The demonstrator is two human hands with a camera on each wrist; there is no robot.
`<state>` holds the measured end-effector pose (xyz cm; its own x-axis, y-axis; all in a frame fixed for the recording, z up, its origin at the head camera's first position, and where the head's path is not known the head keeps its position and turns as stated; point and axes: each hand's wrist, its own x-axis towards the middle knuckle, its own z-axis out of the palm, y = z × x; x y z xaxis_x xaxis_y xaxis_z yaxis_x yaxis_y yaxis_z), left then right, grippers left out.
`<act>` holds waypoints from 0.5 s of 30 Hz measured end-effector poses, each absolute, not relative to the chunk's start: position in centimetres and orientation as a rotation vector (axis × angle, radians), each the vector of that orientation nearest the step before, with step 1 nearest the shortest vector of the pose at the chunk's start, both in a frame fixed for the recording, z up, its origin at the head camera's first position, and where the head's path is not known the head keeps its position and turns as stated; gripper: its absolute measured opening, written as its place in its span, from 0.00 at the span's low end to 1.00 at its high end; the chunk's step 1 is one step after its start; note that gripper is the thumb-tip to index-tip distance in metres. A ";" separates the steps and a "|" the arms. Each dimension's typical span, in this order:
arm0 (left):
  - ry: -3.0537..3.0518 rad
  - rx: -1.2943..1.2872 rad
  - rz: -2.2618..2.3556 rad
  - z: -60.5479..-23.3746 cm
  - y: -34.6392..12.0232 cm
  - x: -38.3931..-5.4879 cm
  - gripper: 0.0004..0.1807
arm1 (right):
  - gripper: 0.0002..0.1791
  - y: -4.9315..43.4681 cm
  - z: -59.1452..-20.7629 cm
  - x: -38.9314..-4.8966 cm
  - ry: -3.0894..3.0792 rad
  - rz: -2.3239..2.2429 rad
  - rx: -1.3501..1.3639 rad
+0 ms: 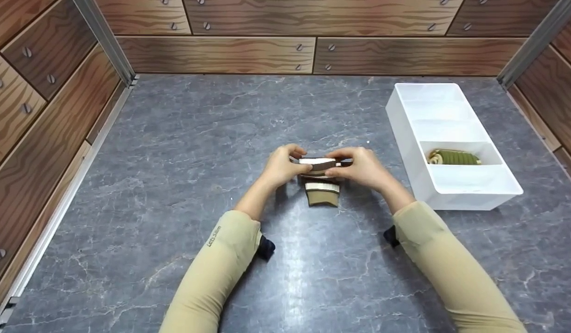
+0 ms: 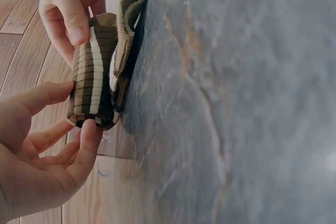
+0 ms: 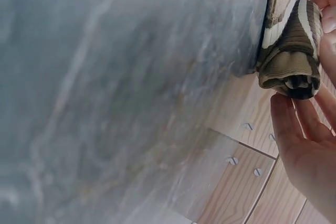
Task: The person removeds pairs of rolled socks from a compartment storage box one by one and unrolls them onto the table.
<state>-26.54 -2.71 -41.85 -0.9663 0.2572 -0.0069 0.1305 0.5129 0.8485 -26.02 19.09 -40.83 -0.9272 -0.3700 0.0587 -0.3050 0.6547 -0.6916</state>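
A pair of ribbed socks, striped in brown, olive and cream, lies partly rolled up at the middle of the table. Its flat olive cuff end points toward me. My left hand pinches the left end of the roll between thumb and fingers. On the opposite end, my right hand grips with its thumb on the near side. The left wrist view shows the roll close against the folded cuff. In the right wrist view, the roll's spiral end faces the camera.
To the right stands a white divided box with several compartments. One of them holds a green rolled pair of socks. Wood-patterned panels enclose the back and sides of the grey marbled table.
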 end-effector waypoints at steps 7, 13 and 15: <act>2.527 0.370 1.649 -40.9 -3.8 -25.1 0.18 | 0.30 19.1 -40.9 -26.3 2.727 -1.152 -0.580; 2.061 0.617 1.735 -40.5 -4.2 -22.6 0.21 | 0.33 19.3 -41.0 -26.5 2.706 -1.110 -0.625; 1.984 0.686 1.638 -40.7 -4.2 -22.0 0.23 | 0.32 19.4 -41.0 -26.6 2.691 -1.117 -0.619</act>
<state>-22.00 -4.17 -40.66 -0.7624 0.6456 -0.0443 0.0786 0.1604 0.9839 -26.62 19.38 -40.99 -0.9009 -0.4340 0.0081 -0.3122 0.6347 -0.7069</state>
